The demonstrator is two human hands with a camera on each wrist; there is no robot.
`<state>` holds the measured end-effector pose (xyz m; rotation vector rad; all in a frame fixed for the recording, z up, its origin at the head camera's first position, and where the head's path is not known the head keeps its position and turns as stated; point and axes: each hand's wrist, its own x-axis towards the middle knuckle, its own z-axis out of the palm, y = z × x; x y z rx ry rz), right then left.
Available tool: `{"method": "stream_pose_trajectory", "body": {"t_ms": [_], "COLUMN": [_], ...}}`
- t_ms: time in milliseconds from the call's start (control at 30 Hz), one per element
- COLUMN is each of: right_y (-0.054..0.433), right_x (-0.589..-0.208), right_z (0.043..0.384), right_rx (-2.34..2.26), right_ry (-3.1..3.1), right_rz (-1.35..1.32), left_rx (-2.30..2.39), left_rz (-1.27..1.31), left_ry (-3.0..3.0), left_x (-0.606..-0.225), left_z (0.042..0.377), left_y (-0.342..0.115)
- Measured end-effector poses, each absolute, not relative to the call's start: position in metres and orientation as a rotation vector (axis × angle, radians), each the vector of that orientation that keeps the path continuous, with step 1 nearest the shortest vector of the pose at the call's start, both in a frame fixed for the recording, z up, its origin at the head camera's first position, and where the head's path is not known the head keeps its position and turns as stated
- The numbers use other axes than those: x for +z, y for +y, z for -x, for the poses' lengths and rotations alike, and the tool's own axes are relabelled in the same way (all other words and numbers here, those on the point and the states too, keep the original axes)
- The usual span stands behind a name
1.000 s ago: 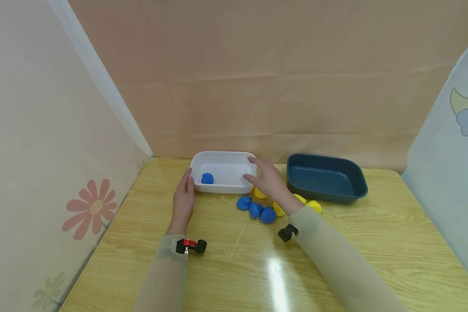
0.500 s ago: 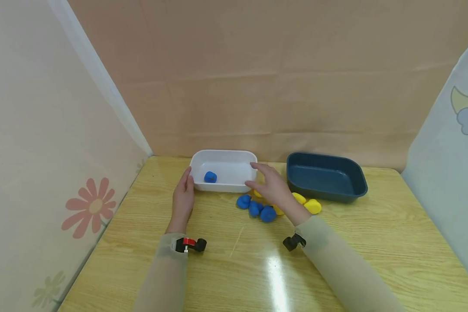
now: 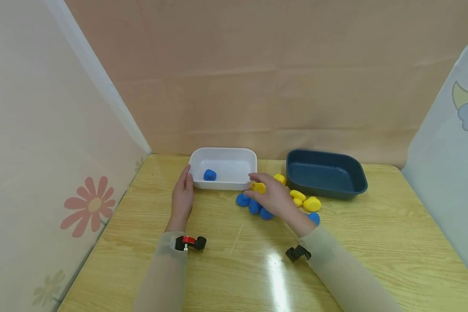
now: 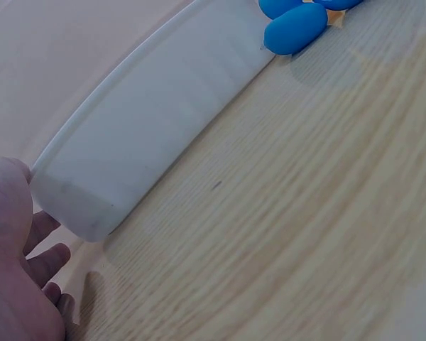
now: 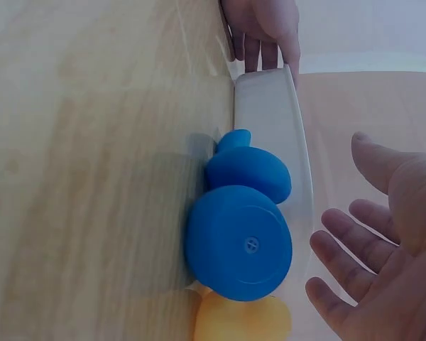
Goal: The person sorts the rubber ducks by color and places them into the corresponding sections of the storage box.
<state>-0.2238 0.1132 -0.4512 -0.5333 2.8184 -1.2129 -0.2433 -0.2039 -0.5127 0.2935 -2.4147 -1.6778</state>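
Note:
At the left end of a white plastic tray (image 3: 223, 186), my left hand (image 3: 182, 197) rests with its thumb and fingers against the outside of the corner. In the left wrist view, the thumb lies by the rim and the fingers are fairly straight. One blue rubber duck (image 3: 209, 175) sits inside the tray. My right hand (image 3: 274, 197), fingers spread and holding nothing, hovers over loose ducks in front of the tray's right end. Below it in the head view are blue ducks (image 3: 254, 206) and a yellow duck (image 3: 259, 187); the right hand partly hides the group.
A dark blue tray (image 3: 327, 192) stands at the back right with nothing visible inside. More yellow ducks (image 3: 312, 203) lie before it, and another blue duck (image 3: 314, 218) shows beside the right forearm. A tan backdrop (image 3: 273, 86) rises behind the wooden table (image 3: 226, 268).
My right hand has drawn back slightly from the white tray, down and right over the ducks. The blue duck inside the tray has shifted a little and turned. My left hand stays at the tray.

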Motion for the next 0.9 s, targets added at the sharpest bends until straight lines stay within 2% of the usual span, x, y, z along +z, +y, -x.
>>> {"method": "stream_pose_trajectory", "body": {"t_ms": [267,900], "right_y": [0.114,0.106], "right_x": [-0.46,-0.478], "right_z": [0.215,0.215], "right_rx": [-1.211,-0.995], "right_ry": [2.787,2.878], "right_rz": [0.533,0.816], "left_rx": [-1.673,-1.666], "left_rz": [-0.285,-0.269], "left_ry": [-2.413,-2.415], "left_x": [-0.514,-0.511], "left_z": [0.244,0.243], "left_y": [-0.204,-0.204]}}
